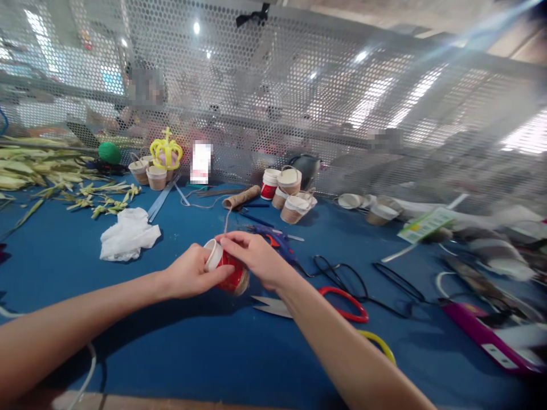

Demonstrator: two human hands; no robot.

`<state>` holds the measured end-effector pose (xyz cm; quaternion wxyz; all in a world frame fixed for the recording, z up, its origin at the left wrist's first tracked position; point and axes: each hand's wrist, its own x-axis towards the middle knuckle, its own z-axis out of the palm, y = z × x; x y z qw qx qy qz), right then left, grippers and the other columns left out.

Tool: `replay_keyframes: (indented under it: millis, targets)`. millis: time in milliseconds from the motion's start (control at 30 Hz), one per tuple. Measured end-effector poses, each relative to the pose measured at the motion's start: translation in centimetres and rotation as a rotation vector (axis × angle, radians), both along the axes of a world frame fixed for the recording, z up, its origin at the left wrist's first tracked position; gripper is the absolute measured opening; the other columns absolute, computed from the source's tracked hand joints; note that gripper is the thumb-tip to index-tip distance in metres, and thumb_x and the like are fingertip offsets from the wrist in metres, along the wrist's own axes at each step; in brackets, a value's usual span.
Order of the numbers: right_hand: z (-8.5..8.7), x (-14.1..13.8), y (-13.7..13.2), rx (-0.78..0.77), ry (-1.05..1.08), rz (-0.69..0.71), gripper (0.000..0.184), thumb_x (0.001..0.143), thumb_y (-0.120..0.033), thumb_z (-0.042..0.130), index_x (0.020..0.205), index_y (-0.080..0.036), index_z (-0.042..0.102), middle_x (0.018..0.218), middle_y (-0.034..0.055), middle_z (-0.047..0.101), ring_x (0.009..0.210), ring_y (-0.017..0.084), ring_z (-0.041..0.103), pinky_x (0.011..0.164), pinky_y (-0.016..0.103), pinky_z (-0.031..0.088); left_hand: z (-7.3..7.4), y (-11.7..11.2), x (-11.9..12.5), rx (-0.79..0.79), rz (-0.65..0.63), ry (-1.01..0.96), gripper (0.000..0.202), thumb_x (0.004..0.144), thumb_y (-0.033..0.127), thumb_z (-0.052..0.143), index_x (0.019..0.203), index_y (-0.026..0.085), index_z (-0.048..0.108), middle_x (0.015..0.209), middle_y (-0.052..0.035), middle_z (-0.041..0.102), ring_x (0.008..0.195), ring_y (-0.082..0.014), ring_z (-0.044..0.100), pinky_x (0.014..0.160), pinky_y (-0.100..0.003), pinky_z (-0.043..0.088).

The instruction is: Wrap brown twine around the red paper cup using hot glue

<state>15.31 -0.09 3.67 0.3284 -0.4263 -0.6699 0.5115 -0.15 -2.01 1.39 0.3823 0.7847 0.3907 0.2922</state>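
Observation:
Tilted between my hands is a small red-and-white cup (234, 279), with brown twine wrapped around its lower end. My left hand (188, 273) grips it from the left, the thumb across the red side. At the cup's upper side my right hand (258, 259) pinches a strand of twine (226, 221). That strand runs up to a twine spool (243, 197) lying on the blue table. Just behind my right hand lies a blue glue gun (280, 244). Scissors with red handles (344, 304) lie partly under my right forearm.
Several twine-wrapped cups (294, 206) stand at the back. A white cloth (129, 234) and pale dried leaves (34, 168) lie to the left. A purple power strip (482, 333), black cables (342, 273) and a yellow handle (379, 345) are on the right. A perforated metal screen (239, 91) borders the table.

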Motion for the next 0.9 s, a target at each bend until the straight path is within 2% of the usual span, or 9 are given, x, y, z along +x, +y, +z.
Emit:
replay_keyframes:
  millis: [67,167,300,367,633,900]
  targets:
    - [0.1,-0.6,-0.4,-0.003,0.123,-0.118,0.018,0.069,-0.032,0.061,0.077,-0.016,0.061,0.082,0.0036,0.064,0.075,0.014,0.056,0.074,0.029,0.043,-0.2,0.2,0.0,-0.045,-0.001,-0.028,0.037,0.076,0.038,0.047,0.048,0.015,0.037,0.046,0.0063,0.029,0.044,-0.0049,0.024,0.04,-0.019,0.018]
    - [0.6,0.0,-0.6,0.087,0.165,-0.249,0.014,0.068,-0.029,0.061,0.07,-0.016,0.06,0.073,0.0017,0.062,0.068,0.011,0.053,0.07,0.028,0.041,-0.1,0.6,0.0,-0.236,0.027,-0.179,0.035,0.072,0.041,0.053,0.052,0.014,0.043,0.047,0.0062,0.034,0.044,-0.0048,0.028,0.041,-0.018,0.021]
    - [1.4,1.5,-0.6,0.221,0.234,-0.351,0.015,0.072,-0.032,0.059,0.07,-0.017,0.058,0.071,0.0012,0.061,0.065,0.011,0.052,0.067,0.028,0.041,0.4,0.9,0.1,-0.577,0.095,-0.47,0.026,0.066,0.037,0.062,0.067,0.011,0.055,0.057,0.0012,0.054,0.049,-0.0071,0.045,0.049,-0.019,0.034]
    - [1.5,2.0,-0.5,0.242,0.268,-0.369,0.015,0.072,-0.032,0.059,0.071,-0.017,0.057,0.071,0.001,0.061,0.065,0.011,0.052,0.067,0.028,0.041,0.6,1.0,0.1,-0.676,0.106,-0.548,0.022,0.061,0.029,0.066,0.07,0.011,0.058,0.063,-0.0012,0.06,0.054,-0.0091,0.052,0.053,-0.02,0.038]
    - [1.0,2.1,-0.2,0.3,0.181,-0.386,0.017,0.073,-0.033,0.057,0.069,-0.017,0.055,0.066,0.0007,0.061,0.063,0.011,0.053,0.066,0.028,0.042,0.7,1.1,0.2,-0.778,0.135,-0.517,0.019,0.059,0.026,0.066,0.064,0.01,0.058,0.054,-0.0002,0.059,0.044,-0.0074,0.05,0.044,-0.018,0.034]
    - [0.6,2.1,0.4,0.298,0.046,-0.394,0.021,0.075,-0.037,0.054,0.066,-0.017,0.053,0.065,0.0014,0.06,0.061,0.012,0.052,0.062,0.028,0.042,0.9,0.8,0.3,-0.808,0.14,-0.504,0.018,0.057,0.024,0.066,0.062,0.01,0.056,0.052,0.0002,0.058,0.044,-0.0077,0.05,0.045,-0.019,0.036]
